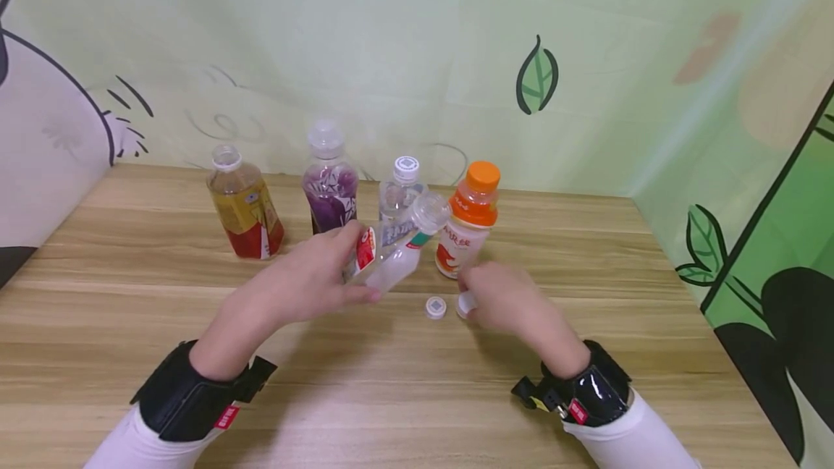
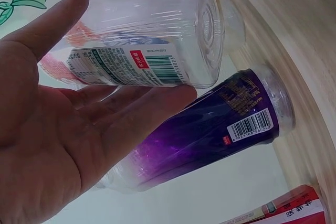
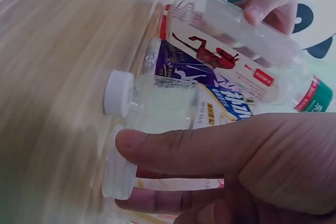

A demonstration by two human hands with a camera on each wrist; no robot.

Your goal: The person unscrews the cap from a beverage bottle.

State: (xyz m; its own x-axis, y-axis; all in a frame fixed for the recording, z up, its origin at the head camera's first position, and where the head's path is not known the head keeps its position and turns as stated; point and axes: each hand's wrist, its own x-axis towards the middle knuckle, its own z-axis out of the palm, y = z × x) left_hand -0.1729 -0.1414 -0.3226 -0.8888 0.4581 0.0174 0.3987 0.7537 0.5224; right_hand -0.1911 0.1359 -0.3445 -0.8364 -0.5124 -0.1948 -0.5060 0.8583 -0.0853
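My left hand (image 1: pixel 301 277) grips a clear plastic bottle (image 1: pixel 400 260) between thumb and fingers, tilted with its mouth up to the right. Its label and flat base show in the left wrist view, where the hand (image 2: pixel 58 129) supports it from one side. Low over the wood, my right hand (image 1: pixel 511 300) pinches a translucent white cap (image 3: pixel 119 163) between thumb and finger. A second white cap (image 1: pixel 436 307) lies on the table just left of that hand. Behind the right hand stands an orange-capped bottle (image 1: pixel 470 223).
Along the back of the table (image 1: pixel 391 396) stand a bottle with red and gold label (image 1: pixel 246 201), a purple-labelled bottle (image 1: pixel 330 190) and a clear bottle with white cap (image 1: pixel 405 171), partly hidden behind the tilted one. A printed cloth (image 1: pixel 391 42) hangs behind them.
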